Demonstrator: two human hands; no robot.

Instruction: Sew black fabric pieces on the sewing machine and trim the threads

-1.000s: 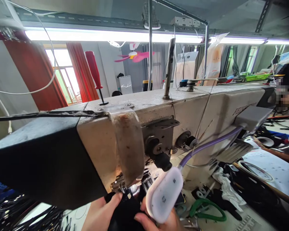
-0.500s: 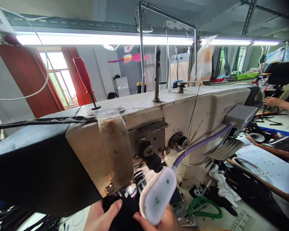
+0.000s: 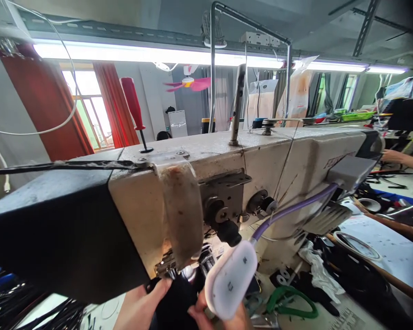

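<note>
A big cream sewing machine fills the table, its white lamp hanging on a purple gooseneck. Under the needle end lies black fabric. The left hand pinches the cloth's left edge with its thumb on top; the right hand, half hidden behind the lamp, presses fingers on its right side. A red screwdriver stands on top of the machine.

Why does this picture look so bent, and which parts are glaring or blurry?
Head view: the wide lens bows the sewing machine and the ceiling tube light, which glares white, as does the window. The left hand and right hand sit low in shade; frame edges smear.
</note>
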